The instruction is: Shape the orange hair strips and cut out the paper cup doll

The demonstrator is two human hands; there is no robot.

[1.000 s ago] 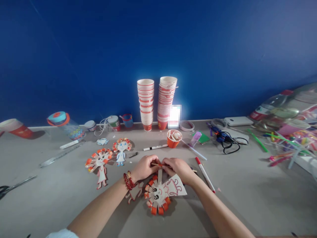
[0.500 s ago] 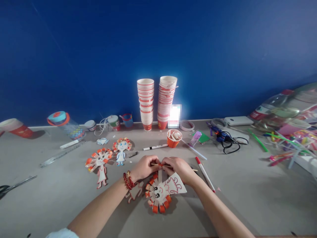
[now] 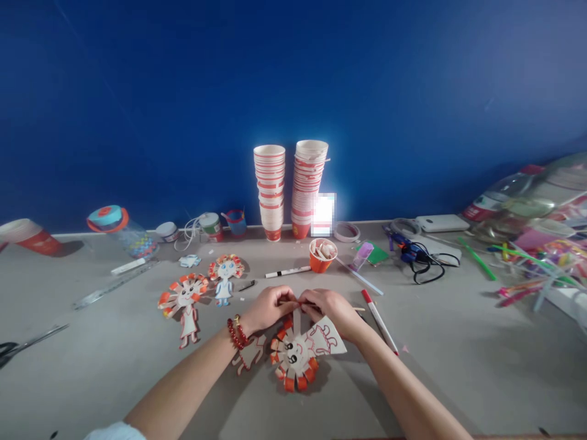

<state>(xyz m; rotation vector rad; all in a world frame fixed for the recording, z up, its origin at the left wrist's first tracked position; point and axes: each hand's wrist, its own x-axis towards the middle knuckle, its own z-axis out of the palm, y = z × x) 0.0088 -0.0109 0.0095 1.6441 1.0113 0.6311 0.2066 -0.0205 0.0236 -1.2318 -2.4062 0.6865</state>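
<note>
A paper cup cut into a flower-like doll (image 3: 293, 357) has a drawn face and orange strips curling round its rim. My left hand (image 3: 273, 307) is closed, its thumb and fingers pinching one raised strip at the tip. My right hand (image 3: 328, 307) meets it there, fingers closed round a thin wooden stick (image 3: 358, 309) whose end pokes out past the hand. An uncut white piece with a red-outlined body (image 3: 326, 337) spreads from the doll's right side. Under my left wrist lies another cut-out body (image 3: 251, 354). The strip's end is hidden between my fingers.
Two finished paper dolls (image 3: 188, 299) lie at left. Behind stand two tall paper cup stacks (image 3: 269, 189) and an orange cup of scraps (image 3: 322, 260). A red marker (image 3: 380, 321) lies by my right forearm; scissors (image 3: 32, 347) at far left; a corded glue gun (image 3: 410, 252) at right.
My fingers have drawn closer together over the strip, covering the orange tip and stick part that showed between them. The doll has shifted very slightly.
</note>
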